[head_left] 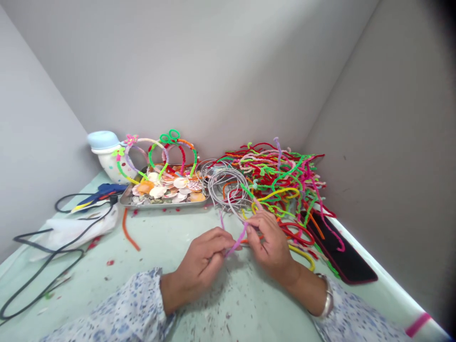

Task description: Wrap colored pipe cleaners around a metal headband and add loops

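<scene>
A light purple pipe cleaner (237,241) stretches at a slant between my two hands, just above the table. My left hand (205,256) pinches its lower end between thumb and fingers. My right hand (270,241) grips the upper end with its fingertips. Beyond the right fingers rises a strand with a green tip (246,191); I cannot tell whether it is joined to the purple one. A white strand (232,205) curves up behind the hands. A coil of grey wire (228,178) lies behind them.
A tangled heap of coloured pipe cleaners (285,173) lies at the back right, near a black flat case (351,261). A metal tray (164,206) holds shells, with wrapped hoops (183,142) standing in it. Left are a white bottle (112,164) and a black cable (33,256).
</scene>
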`<move>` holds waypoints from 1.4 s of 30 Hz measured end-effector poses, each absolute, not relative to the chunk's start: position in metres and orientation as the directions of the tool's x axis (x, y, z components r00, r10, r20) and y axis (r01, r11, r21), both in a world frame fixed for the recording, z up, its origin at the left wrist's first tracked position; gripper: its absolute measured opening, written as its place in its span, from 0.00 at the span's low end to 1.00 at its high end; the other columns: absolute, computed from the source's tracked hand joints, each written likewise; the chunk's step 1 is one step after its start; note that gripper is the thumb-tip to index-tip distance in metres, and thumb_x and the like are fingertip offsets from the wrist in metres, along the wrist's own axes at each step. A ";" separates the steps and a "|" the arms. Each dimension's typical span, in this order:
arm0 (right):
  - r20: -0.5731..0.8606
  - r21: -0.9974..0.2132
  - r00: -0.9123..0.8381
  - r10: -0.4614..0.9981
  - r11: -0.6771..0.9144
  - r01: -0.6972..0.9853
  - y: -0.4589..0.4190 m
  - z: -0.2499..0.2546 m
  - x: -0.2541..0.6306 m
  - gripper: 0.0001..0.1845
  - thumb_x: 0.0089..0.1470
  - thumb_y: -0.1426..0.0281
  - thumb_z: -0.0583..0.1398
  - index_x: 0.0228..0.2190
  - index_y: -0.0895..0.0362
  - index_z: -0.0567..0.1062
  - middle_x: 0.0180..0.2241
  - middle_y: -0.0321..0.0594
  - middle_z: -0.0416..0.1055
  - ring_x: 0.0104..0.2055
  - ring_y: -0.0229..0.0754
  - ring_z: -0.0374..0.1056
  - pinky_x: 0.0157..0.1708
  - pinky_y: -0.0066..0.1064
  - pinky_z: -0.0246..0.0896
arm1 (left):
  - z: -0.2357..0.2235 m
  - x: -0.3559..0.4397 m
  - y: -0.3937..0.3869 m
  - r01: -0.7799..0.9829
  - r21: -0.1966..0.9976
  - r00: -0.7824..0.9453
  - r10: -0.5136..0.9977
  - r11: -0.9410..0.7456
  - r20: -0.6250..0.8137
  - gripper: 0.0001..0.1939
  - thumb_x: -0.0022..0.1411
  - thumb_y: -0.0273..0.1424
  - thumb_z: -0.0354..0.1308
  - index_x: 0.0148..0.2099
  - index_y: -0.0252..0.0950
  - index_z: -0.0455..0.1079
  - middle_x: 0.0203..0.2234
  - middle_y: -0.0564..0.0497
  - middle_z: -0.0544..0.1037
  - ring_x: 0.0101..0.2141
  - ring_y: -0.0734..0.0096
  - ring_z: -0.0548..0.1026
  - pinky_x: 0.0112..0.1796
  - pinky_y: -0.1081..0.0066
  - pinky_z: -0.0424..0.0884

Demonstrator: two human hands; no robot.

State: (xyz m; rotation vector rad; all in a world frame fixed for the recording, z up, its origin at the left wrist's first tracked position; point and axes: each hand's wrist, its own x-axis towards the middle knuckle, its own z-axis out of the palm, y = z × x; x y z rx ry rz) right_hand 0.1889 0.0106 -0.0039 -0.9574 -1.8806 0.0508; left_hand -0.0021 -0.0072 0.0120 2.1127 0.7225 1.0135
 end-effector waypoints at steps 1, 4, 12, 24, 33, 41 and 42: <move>0.742 -0.421 -0.203 0.638 0.681 0.600 0.011 -0.004 0.189 0.05 0.57 0.77 0.53 0.32 0.56 0.67 0.29 0.40 0.67 0.34 0.44 0.63 0.47 0.46 0.57 | 0.013 -0.003 -0.008 0.154 0.759 0.559 0.689 -0.633 0.461 0.19 0.62 0.19 0.42 0.45 0.36 0.72 0.33 0.46 0.73 0.35 0.68 0.70 0.37 0.70 0.66; 0.726 -0.425 -0.207 0.656 0.665 0.614 0.013 -0.006 0.190 0.05 0.57 0.76 0.52 0.32 0.56 0.67 0.29 0.41 0.68 0.35 0.45 0.63 0.44 0.44 0.58 | 0.012 -0.005 -0.012 0.082 0.698 0.611 0.589 -0.712 0.529 0.22 0.61 0.18 0.43 0.52 0.40 0.69 0.33 0.47 0.74 0.33 0.69 0.71 0.34 0.71 0.65; 0.690 -0.433 -0.311 0.653 0.718 0.545 0.010 -0.005 0.189 0.05 0.57 0.76 0.53 0.33 0.57 0.68 0.30 0.41 0.68 0.36 0.44 0.62 0.44 0.43 0.57 | 0.002 -0.001 -0.007 0.348 0.659 0.369 0.743 -0.667 0.558 0.11 0.60 0.20 0.50 0.44 0.37 0.66 0.33 0.48 0.70 0.30 0.72 0.68 0.31 0.73 0.65; 0.619 -0.350 -0.498 0.607 0.781 0.518 0.009 -0.012 0.189 0.06 0.56 0.76 0.53 0.35 0.58 0.69 0.29 0.41 0.68 0.35 0.44 0.61 0.46 0.43 0.56 | -0.002 0.001 0.001 0.556 0.685 0.223 0.878 -0.471 0.423 0.07 0.60 0.30 0.58 0.42 0.39 0.71 0.28 0.54 0.65 0.27 0.73 0.64 0.30 0.73 0.62; 0.577 -0.368 -0.519 0.631 0.768 0.525 0.009 -0.013 0.188 0.08 0.57 0.76 0.52 0.36 0.58 0.70 0.30 0.41 0.68 0.35 0.44 0.61 0.44 0.42 0.56 | -0.005 0.001 0.003 0.512 0.742 0.228 0.901 -0.433 0.370 0.05 0.58 0.32 0.59 0.37 0.40 0.73 0.25 0.55 0.63 0.26 0.73 0.64 0.28 0.74 0.60; 0.540 -0.331 -0.525 0.658 0.739 0.587 0.009 -0.012 0.188 0.09 0.58 0.74 0.52 0.33 0.58 0.72 0.27 0.40 0.66 0.33 0.43 0.60 0.43 0.40 0.56 | 0.001 0.003 0.002 0.427 0.833 0.174 0.936 -0.352 0.307 0.07 0.58 0.35 0.58 0.33 0.37 0.73 0.23 0.55 0.63 0.25 0.74 0.63 0.27 0.74 0.60; 0.543 -0.320 -0.526 0.654 0.741 0.590 0.009 -0.012 0.188 0.09 0.58 0.74 0.52 0.33 0.58 0.72 0.26 0.39 0.65 0.33 0.43 0.59 0.42 0.40 0.56 | 0.001 0.004 0.001 0.399 0.857 0.172 0.945 -0.325 0.278 0.07 0.58 0.35 0.58 0.33 0.37 0.73 0.23 0.55 0.65 0.25 0.74 0.63 0.27 0.74 0.60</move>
